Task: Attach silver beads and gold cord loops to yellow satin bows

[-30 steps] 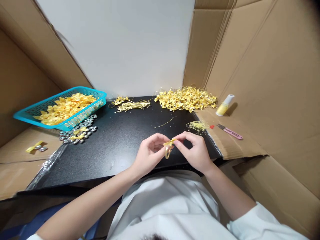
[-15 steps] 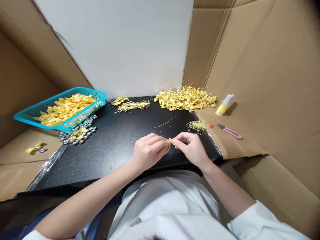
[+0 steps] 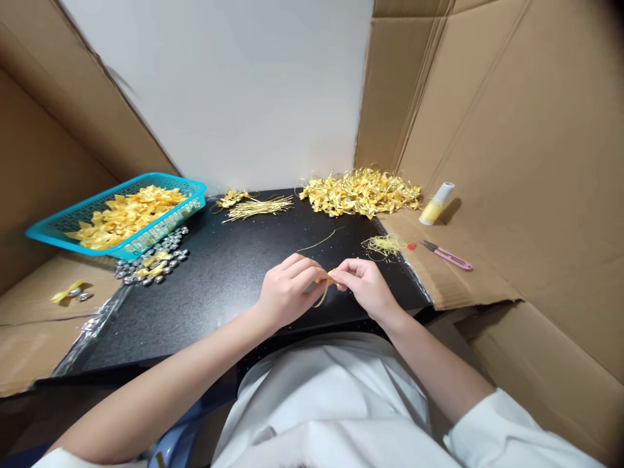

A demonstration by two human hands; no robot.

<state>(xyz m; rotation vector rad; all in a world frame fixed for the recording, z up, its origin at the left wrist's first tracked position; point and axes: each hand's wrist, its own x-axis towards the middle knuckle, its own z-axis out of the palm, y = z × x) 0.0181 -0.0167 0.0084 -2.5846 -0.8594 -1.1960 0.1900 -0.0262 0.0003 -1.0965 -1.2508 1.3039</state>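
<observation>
Just above the table's front edge, my left hand (image 3: 291,289) and my right hand (image 3: 364,284) meet, fingertips pinched together. Between them is a small yellow ribbon bow (image 3: 332,276), mostly covered by the fingers. A thin yellow cord loop (image 3: 322,298) hangs below my left fingertips. Both hands are closed on the bow; which fingers hold the cord is hard to make out. A single loose yellow thread (image 3: 319,243) lies on the black table (image 3: 219,273) beyond the hands.
At the left, a blue basket (image 3: 43,233) holds yellow bows, with silver bells (image 3: 168,260) beside it. Gold cords (image 3: 260,207) and a heap of finished yellow bows (image 3: 363,192) lie at the back. Rightward are thread scraps (image 3: 383,246), pink thread snips (image 3: 448,255) and a thread spool (image 3: 437,204).
The bow has turned between my fingers: the silver bead seen earlier is now hidden and more yellow ribbon shows. The cord loop hangs more openly. My hands stay nearly in place.
</observation>
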